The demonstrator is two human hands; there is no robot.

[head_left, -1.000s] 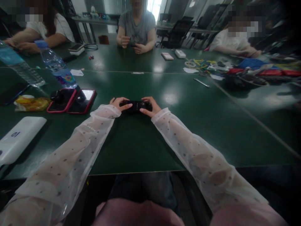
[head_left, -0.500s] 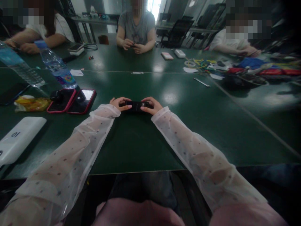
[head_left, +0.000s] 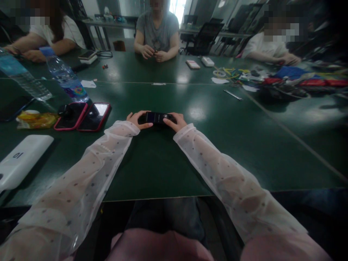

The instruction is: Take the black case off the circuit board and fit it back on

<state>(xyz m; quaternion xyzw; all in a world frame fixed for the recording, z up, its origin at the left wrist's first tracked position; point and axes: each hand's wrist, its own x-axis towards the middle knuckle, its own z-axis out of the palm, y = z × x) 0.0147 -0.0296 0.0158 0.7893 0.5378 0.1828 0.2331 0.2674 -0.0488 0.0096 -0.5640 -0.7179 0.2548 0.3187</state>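
Note:
A small black rectangular device (head_left: 157, 117) with faint white print on its face lies between my two hands, low over the green table. My right hand (head_left: 177, 121) grips its right end, thumb across the face and fingers curled behind. At the other end, my left hand (head_left: 138, 119) has its fingers along the upper left edge. The left thumb rests near the lower left corner. Sheer white dotted sleeves cover both forearms. Whether the device touches the tabletop, I cannot tell.
To the left are two phones in red-pink cases (head_left: 94, 116), a snack packet (head_left: 36, 119), a white power bank (head_left: 24, 161) and a water bottle (head_left: 65, 76). A wrench (head_left: 233, 95) and a cable pile (head_left: 293, 85) lie right. Other people sit across the table (head_left: 217, 152).
The device has turned slightly, its right end tipping down and its face showing more. My left thumb has come off its face to the lower edge; my right hand shifted a little.

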